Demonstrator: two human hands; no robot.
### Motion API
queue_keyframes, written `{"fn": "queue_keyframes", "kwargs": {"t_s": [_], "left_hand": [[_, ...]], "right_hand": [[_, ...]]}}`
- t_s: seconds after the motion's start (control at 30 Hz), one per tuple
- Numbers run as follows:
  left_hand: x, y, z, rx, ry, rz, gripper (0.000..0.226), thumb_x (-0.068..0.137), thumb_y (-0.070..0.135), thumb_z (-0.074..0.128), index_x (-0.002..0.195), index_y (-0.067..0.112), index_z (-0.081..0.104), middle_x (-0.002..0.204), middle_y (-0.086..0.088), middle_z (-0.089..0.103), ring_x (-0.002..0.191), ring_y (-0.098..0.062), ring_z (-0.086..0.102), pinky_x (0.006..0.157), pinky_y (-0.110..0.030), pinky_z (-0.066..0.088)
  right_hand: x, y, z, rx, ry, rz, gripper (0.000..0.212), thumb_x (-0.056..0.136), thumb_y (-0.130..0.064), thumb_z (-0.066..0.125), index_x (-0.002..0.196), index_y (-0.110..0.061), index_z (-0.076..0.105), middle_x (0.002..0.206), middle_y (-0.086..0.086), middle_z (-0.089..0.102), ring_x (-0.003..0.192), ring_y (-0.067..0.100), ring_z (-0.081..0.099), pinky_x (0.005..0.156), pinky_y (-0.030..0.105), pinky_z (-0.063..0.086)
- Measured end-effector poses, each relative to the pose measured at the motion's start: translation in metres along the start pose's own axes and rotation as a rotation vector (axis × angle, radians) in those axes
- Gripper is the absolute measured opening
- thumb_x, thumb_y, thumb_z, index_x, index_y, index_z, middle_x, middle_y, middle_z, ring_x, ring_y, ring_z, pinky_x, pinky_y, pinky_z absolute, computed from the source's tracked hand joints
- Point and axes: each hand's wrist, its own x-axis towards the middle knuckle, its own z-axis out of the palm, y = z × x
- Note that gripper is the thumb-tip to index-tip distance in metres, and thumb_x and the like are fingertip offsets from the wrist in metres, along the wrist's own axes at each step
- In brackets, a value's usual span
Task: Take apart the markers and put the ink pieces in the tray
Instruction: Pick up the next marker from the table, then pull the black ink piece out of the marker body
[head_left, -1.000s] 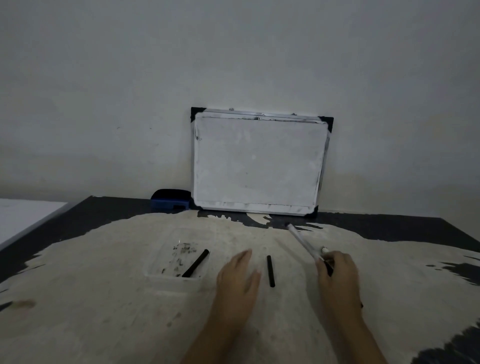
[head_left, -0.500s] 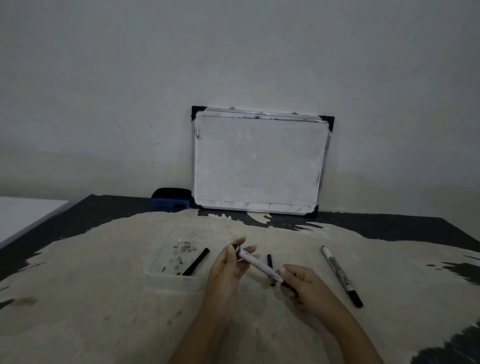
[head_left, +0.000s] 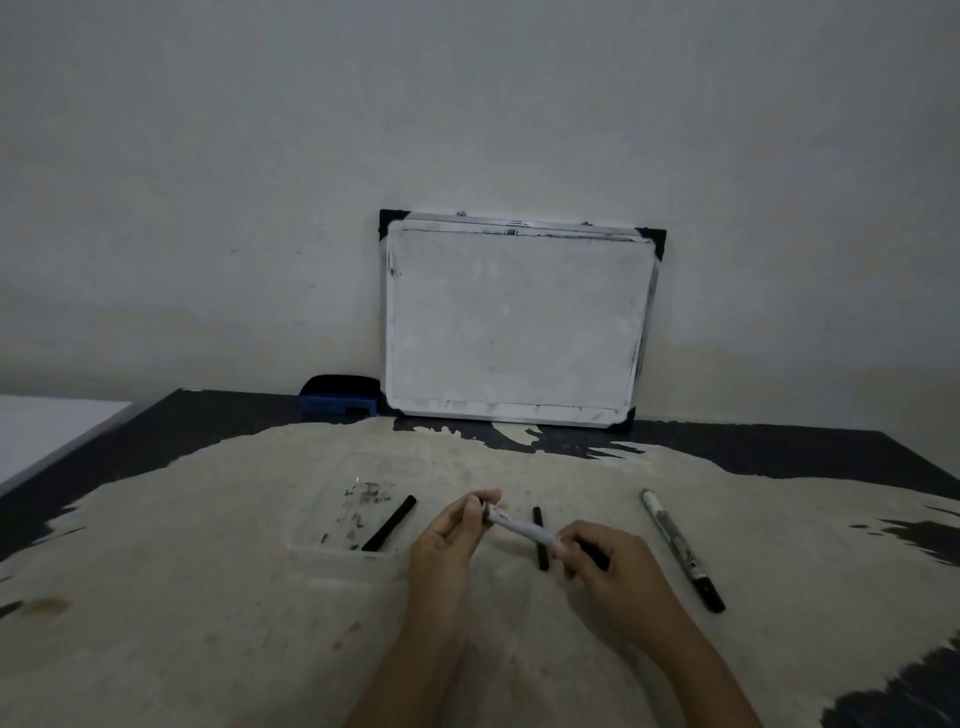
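Plastic tray (head_left: 332, 550): clear, shallow, left of centre on the counter (head_left: 208, 597); one black ink piece (head_left: 389, 523) lies inside, slanted, amid dark smudges.
Change: a second ago the right hand was at the far-right markers and the left lay flat; now both hands hold one marker up between them, lifted off the counter.
Meaning: judged as the start of pulling this marker apart; nothing has separated yet.
Held marker (head_left: 521, 528): pale barrel, slanted from upper left down to lower right, above the counter.
Left hand (head_left: 447, 545): fingertips pinching the marker's upper end, which looks dark; cap or plug, cannot tell.
Right hand (head_left: 608, 566): fingers closed round the lower end; a dark part shows past the knuckles.
Grip relation: marker spans the gap between the two hands, gripped at both ends, middle of barrel bare.
Loose black piece (head_left: 540, 540): lies on the counter just behind the held marker, between the hands, outside the tray; likely an ink piece, not certain.
Second marker (head_left: 680, 551): whole, lying to the right of the right hand, untouched.
Background: small whiteboard (head_left: 511, 322) leaning on the wall, blue eraser (head_left: 338, 397) beside it.
Progress: one piece trayed, at least two markers to go.
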Motion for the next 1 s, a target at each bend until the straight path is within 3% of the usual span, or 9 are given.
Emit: {"fn": "queue_keyframes", "kwargs": {"t_s": [0.13, 0.23, 0.37, 0.47, 0.6, 0.7, 0.83, 0.93, 1.0], "left_hand": [[-0.001, -0.001, 0.004, 0.018, 0.070, -0.042, 0.022, 0.065, 0.034, 0.065, 0.082, 0.023, 0.074, 0.088, 0.006, 0.076, 0.094, -0.010, 0.067, 0.093, -0.032, 0.047], [-0.004, -0.002, 0.008, 0.072, 0.110, -0.047, 0.015, 0.074, 0.027, 0.067, 0.085, 0.020, 0.074, 0.089, 0.002, 0.076, 0.093, -0.013, 0.067, 0.088, -0.031, 0.051], [-0.003, -0.001, 0.006, 0.097, 0.170, -0.024, 0.008, 0.081, 0.021, 0.064, 0.085, 0.020, 0.071, 0.075, 0.008, 0.075, 0.072, -0.004, 0.066, 0.067, -0.016, 0.054], [-0.001, 0.003, 0.002, 0.228, 0.194, 0.054, 0.003, 0.082, 0.020, 0.065, 0.083, 0.022, 0.068, 0.076, 0.005, 0.072, 0.070, -0.007, 0.066, 0.062, -0.013, 0.052], [-0.002, -0.003, 0.000, 0.713, 0.086, 0.202, 0.008, 0.082, 0.018, 0.066, 0.090, 0.021, 0.066, 0.087, 0.007, 0.068, 0.080, -0.003, 0.062, 0.066, -0.008, 0.049], [-0.002, -0.012, -0.001, 0.978, 0.005, 0.310, 0.012, 0.081, 0.012, 0.066, 0.092, 0.018, 0.066, 0.091, 0.003, 0.066, 0.084, -0.007, 0.059, 0.079, -0.018, 0.051], [-0.002, -0.015, -0.002, 1.105, -0.021, 0.319, 0.015, 0.082, 0.014, 0.065, 0.094, 0.024, 0.065, 0.097, 0.005, 0.065, 0.092, -0.011, 0.057, 0.093, -0.033, 0.047], [-0.002, -0.013, -0.002, 1.127, -0.019, 0.328, 0.027, 0.084, 0.025, 0.062, 0.110, 0.029, 0.057, 0.112, 0.012, 0.055, 0.105, -0.007, 0.050, 0.101, -0.024, 0.029], [-0.003, -0.012, -0.001, 1.123, -0.074, 0.365, 0.036, 0.084, 0.034, 0.060, 0.119, 0.036, 0.050, 0.113, 0.020, 0.047, 0.108, -0.001, 0.044, 0.095, -0.021, 0.017]], "right_hand": [[0.004, 0.010, -0.005, -0.259, 0.165, -0.158, 0.004, 0.078, -0.025, 0.070, 0.081, -0.027, 0.070, 0.071, -0.018, 0.063, 0.069, 0.007, 0.055, 0.073, 0.033, 0.046], [0.003, 0.013, -0.006, -0.356, 0.293, -0.202, 0.014, 0.067, -0.018, 0.080, 0.071, -0.025, 0.068, 0.065, -0.019, 0.059, 0.062, 0.005, 0.051, 0.070, 0.026, 0.039], [0.002, 0.021, -0.011, -0.324, 0.405, -0.153, 0.025, 0.064, -0.006, 0.081, 0.063, -0.017, 0.059, 0.061, -0.007, 0.060, 0.058, 0.013, 0.056, 0.074, 0.032, 0.045], [0.002, 0.027, -0.019, -0.214, 0.444, -0.095, 0.013, 0.068, -0.007, 0.078, 0.071, -0.013, 0.067, 0.065, -0.005, 0.062, 0.060, 0.011, 0.057, 0.068, 0.028, 0.051], [0.002, 0.026, -0.022, -0.202, 0.498, -0.117, 0.016, 0.069, -0.009, 0.078, 0.085, -0.010, 0.074, 0.070, -0.003, 0.063, 0.060, 0.002, 0.053, 0.066, 0.014, 0.043], [0.004, 0.028, -0.022, -0.179, 0.488, -0.120, 0.016, 0.071, -0.010, 0.076, 0.086, -0.014, 0.073, 0.072, -0.004, 0.065, 0.064, 0.000, 0.054, 0.062, 0.011, 0.040], [0.005, 0.033, -0.021, -0.169, 0.446, -0.142, 0.018, 0.071, -0.012, 0.076, 0.086, -0.021, 0.072, 0.076, -0.006, 0.064, 0.071, 0.007, 0.058, 0.071, 0.028, 0.048], [0.005, 0.029, -0.020, -0.103, 0.374, -0.142, 0.020, 0.075, -0.009, 0.073, 0.089, -0.023, 0.070, 0.080, -0.007, 0.060, 0.077, 0.004, 0.055, 0.071, 0.015, 0.041], [0.006, 0.027, -0.019, -0.136, 0.337, -0.156, 0.019, 0.075, -0.011, 0.072, 0.090, -0.023, 0.071, 0.082, -0.014, 0.055, 0.078, 0.004, 0.054, 0.073, 0.019, 0.042]]}}
